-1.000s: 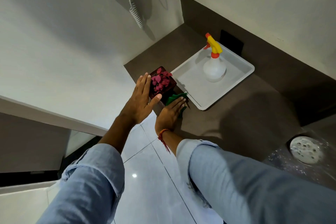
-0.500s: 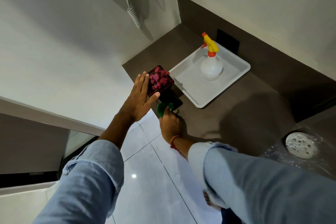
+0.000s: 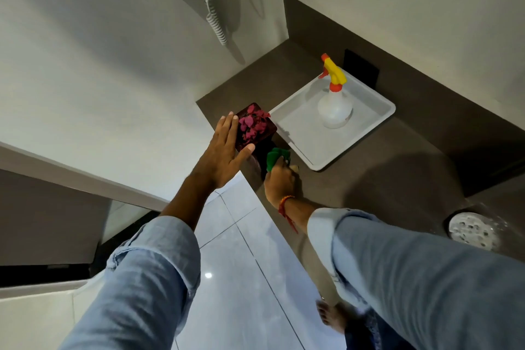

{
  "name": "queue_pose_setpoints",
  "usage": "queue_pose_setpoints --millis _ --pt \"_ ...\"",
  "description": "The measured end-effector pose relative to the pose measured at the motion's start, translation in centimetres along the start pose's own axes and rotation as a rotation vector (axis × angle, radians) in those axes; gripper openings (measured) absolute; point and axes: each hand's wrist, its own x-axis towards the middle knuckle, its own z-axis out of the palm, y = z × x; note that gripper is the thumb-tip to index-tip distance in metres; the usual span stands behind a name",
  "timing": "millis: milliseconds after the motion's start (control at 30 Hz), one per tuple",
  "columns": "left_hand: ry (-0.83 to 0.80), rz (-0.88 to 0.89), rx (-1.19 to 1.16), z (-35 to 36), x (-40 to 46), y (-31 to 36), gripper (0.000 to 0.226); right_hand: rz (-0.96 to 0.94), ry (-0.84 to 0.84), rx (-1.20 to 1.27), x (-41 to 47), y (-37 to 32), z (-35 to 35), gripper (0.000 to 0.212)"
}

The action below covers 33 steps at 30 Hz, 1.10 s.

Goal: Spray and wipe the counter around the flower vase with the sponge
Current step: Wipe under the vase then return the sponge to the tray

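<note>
Spray bottle (image 3: pixel 334 111) in tray (image 3: pixel 369 133), right of vase (image 3: pixel 257 128); sponge (image 3: pixel 274 158) before vase.

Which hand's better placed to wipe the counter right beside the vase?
Right. The right hand grips the sponge beside the vase; the left hand rests flat against the vase.

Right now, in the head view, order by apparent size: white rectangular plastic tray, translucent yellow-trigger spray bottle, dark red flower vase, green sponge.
1. White rectangular plastic tray.
2. Translucent spray bottle and dark red flower vase: alike, unranked.
3. Green sponge, partly hidden by the right hand.
</note>
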Motion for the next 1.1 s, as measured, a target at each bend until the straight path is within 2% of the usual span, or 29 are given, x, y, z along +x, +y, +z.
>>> queue_pose_setpoints --millis 100,200,267,433,500,600,633,700,733,800,867,933,967,1033,1100 --pt "0.007 0.006 -0.01 0.0 -0.1 0.0 0.093 -0.021 -0.02 -0.076 -0.5 -0.8 1.8 0.055" --pt "-0.013 -0.001 -0.001 -0.2 -0.1 0.0 0.093 -0.15 -0.145 0.018 -1.2 -0.5 2.9 0.035" --pt "-0.016 -0.004 0.032 -0.5 -0.1 0.1 0.092 -0.168 -0.226 0.139 -1.2 -0.3 2.5 0.027" --pt "-0.057 -0.03 0.14 -2.0 -0.6 0.9 0.089 -0.019 -0.372 0.46 0.8 2.6 -3.3 0.017" --pt "0.052 -0.006 0.186 -2.6 -1.1 1.7 0.084 0.072 -0.387 0.659 1.9 4.3 -6.5 0.015" --pt "0.336 0.244 0.344 -2.1 -1.7 4.5 0.067 0.176 -0.337 0.881 3.9 6.4 -11.0 0.029" --pt "0.361 0.357 0.343 -1.0 -1.6 6.2 0.065 0.203 -0.318 0.948 4.5 7.0 -12.5 0.033" --pt "0.279 0.473 0.311 2.0 -1.5 9.9 0.069 0.247 -0.309 1.133 5.6 7.5 -14.4 0.038" --pt "0.22 0.451 0.303 3.7 -1.3 11.8 0.074 0.269 -0.316 1.225 6.1 7.6 -15.2 0.039" --pt "0.146 0.295 0.265 6.4 -0.4 14.9 0.082 0.284 -0.363 1.337 6.8 7.7 -16.2 0.044" --pt "0.139 0.117 0.197 7.9 1.1 16.8 0.08 0.265 -0.455 1.293 7.9 8.1 -17.1 0.054" --pt "0.191 0.034 0.113 8.7 2.2 17.5 0.066 0.249 -0.508 1.134 8.7 8.9 -17.6 0.061" --pt "0.241 -0.017 -0.032 9.4 2.9 17.7 0.054 0.234 -0.508 1.04 9.4 9.4 -17.9 0.06" --pt "0.348 -0.18 -0.503 10.0 3.7 18.0 0.035 0.185 -0.472 0.901 10.3 10.4 -18.1 0.053" --pt "0.43 -0.402 -0.942 10.5 4.6 18.0 0.032 0.142 -0.418 0.804 11.4 11.4 -17.8 0.047"
